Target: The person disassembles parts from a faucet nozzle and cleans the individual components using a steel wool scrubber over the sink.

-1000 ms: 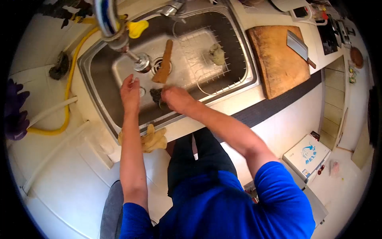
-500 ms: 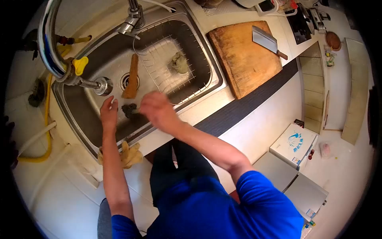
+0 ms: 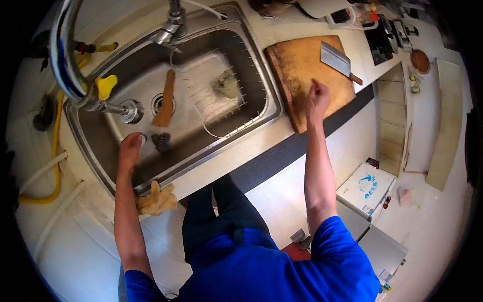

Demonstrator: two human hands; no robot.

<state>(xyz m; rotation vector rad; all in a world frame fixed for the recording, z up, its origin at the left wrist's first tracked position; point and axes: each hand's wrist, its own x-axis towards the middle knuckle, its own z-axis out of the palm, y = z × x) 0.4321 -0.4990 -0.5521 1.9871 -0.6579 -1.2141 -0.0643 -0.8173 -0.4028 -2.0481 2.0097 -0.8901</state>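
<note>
My left hand (image 3: 131, 146) is closed low in the left part of the sink, with a small pale round thing (image 3: 143, 139) at its fingertips; its kind is unclear. Just right of it lies a dark scouring pad (image 3: 161, 142). A brown wooden brush-like tool (image 3: 165, 100) rests across the drain. My right hand (image 3: 318, 99) is over the wooden cutting board (image 3: 287, 60), fingers drawn together; what they hold, if anything, is hidden. Beyond that hand, a cleaver (image 3: 336, 59) lies on the board's far right part.
The steel sink (image 3: 201, 158) has a wire rack (image 3: 235, 132) in its right half, with a greenish cloth or sponge (image 3: 227, 84) there. A faucet (image 3: 173, 27) and a curved metal pipe (image 3: 63, 50) rise above it. Yellowish gloves (image 3: 157, 199) hang on the front edge.
My right hand has swung from above the sink across to the cutting board. My left hand has shifted slightly left and closed, with the pale round thing now at its fingertips.
</note>
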